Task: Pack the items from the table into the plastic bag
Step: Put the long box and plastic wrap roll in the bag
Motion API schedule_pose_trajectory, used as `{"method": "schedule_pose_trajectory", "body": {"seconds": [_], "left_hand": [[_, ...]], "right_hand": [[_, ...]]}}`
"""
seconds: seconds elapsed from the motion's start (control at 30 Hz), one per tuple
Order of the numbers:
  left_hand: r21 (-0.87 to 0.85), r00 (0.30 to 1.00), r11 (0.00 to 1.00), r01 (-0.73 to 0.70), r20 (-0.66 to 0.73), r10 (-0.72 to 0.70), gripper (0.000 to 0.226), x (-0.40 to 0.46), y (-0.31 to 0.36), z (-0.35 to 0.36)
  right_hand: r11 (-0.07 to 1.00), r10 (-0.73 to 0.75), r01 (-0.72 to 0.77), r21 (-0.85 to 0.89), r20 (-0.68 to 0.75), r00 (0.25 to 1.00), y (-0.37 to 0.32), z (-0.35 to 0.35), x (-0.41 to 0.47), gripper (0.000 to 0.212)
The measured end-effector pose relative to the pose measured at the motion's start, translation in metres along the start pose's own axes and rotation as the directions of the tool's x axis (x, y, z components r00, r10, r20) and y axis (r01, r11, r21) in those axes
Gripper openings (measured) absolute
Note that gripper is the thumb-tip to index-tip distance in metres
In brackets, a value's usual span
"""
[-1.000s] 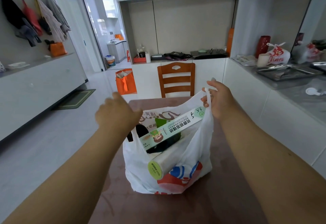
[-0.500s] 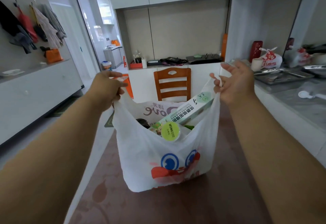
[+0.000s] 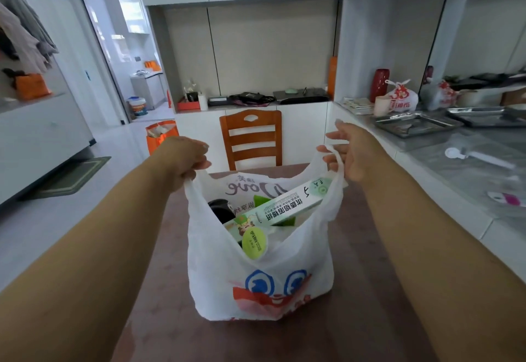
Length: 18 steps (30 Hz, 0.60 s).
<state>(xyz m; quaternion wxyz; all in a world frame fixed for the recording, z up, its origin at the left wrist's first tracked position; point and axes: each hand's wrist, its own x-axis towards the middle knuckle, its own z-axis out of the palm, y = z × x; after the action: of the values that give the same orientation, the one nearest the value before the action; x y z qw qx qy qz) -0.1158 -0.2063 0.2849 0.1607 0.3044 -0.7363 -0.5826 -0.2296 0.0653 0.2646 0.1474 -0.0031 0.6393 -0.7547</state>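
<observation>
The plastic bag (image 3: 257, 270) is held on the counter (image 3: 355, 319) between the hands, the left hand (image 3: 186, 159) clamped on one handle and the right hand (image 3: 351, 152) hooked loosely through the other, while the long foil box (image 3: 284, 205) is seen slanting up toward the right.

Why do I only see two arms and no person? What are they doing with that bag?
The camera sits on the person's head, looking forward and down, so you see only their arms reaching out. There is just this one view. The left hand grips one handle of the white plastic bag, and the right hand has the other handle looped over its fingers. The bag stands on the brown table, held open. Inside it you can see a long green box, a roll with a green end and something black. A wooden chair stands behind the table.
</observation>
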Motion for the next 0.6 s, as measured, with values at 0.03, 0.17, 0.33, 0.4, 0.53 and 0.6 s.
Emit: {"method": "schedule_pose_trajectory", "body": {"seconds": [0.03, 0.17, 0.33, 0.4, 0.53, 0.6], "left_hand": [[-0.029, 1.000, 0.999, 0.016, -0.008, -0.017, 0.010, 0.002, 0.003, -0.001], [-0.163, 0.999, 0.987, -0.008, -0.041, 0.002, 0.019, 0.014, 0.026, -0.019], [-0.095, 0.999, 0.995, 0.033, -0.033, -0.036, 0.023, 0.015, 0.040, -0.027], [-0.001, 0.996, 0.996, 0.085, 0.023, -0.085, 0.004, 0.011, 0.029, -0.013], [0.118, 0.995, 0.989, 0.084, 0.036, -0.089, 0.017, 0.012, 0.012, 0.008], [0.147, 0.997, 0.988, 0.051, 0.055, -0.060, 0.021, 0.010, 0.017, 0.015]], "right_hand": [[0.999, -0.011, 0.011, 0.034, -0.004, 1.000, -0.003, 0.001, 0.000, 0.034], [0.900, -0.225, 0.203, 0.386, 0.013, 0.974, -0.023, 0.005, -0.004, 0.042], [0.953, -0.282, 0.267, 0.146, 0.092, 0.955, -0.040, 0.020, -0.008, 0.051], [0.985, -0.171, 0.171, 0.014, 0.086, 0.981, -0.031, 0.020, -0.006, 0.063], [0.995, -0.095, 0.096, -0.008, 0.055, 0.994, -0.015, 0.015, -0.003, 0.068], [0.996, -0.089, 0.089, -0.003, 0.050, 0.995, -0.016, 0.014, -0.002, 0.068]]}}
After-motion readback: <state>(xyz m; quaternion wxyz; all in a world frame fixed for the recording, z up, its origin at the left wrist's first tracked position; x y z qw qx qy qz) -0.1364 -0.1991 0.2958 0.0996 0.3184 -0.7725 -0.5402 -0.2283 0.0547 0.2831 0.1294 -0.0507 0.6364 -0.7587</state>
